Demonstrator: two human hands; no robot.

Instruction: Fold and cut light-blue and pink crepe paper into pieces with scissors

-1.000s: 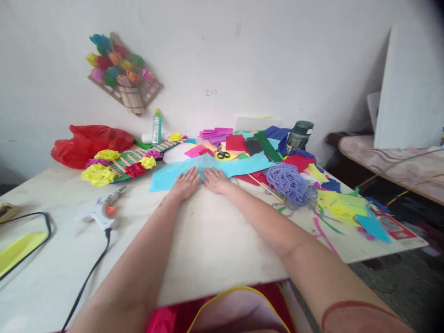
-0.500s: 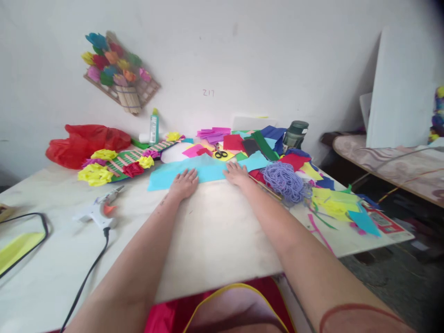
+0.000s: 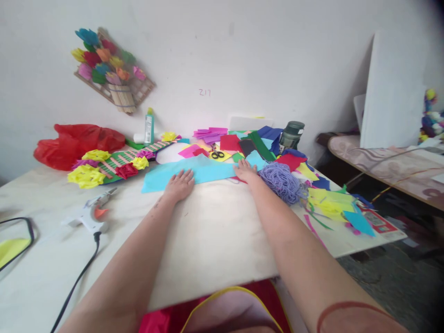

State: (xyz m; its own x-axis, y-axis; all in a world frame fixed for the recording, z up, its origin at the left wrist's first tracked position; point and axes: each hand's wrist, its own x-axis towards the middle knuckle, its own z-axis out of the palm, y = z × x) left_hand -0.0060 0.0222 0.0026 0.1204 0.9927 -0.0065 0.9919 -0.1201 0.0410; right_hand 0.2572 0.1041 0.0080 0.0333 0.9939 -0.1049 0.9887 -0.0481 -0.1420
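A long light-blue strip of craft paper or felt [image 3: 211, 170] lies flat across the table in front of me. My left hand [image 3: 180, 185] rests palm down on its near edge, left of the middle, fingers spread. Farther right, my right hand [image 3: 245, 171] lies flat on the strip's right part, its fingers stretched out. Just beyond the strip are black-handled scissors [image 3: 217, 154]. A tangled bundle of lilac yarn [image 3: 282, 181] sits right beside my right hand.
At left lies a white glue gun [image 3: 90, 215] with a black cord. Behind it are a flower-decorated green board [image 3: 121, 159] and a red plastic bag [image 3: 79, 143]. A glue bottle [image 3: 149, 127], a dark jar [image 3: 292, 135] and yellow scraps [image 3: 329, 203] lie around the work.
My right hand has slid rightward along the blue strip, away from my left hand, which stays on the strip. The whole view has shifted slightly.
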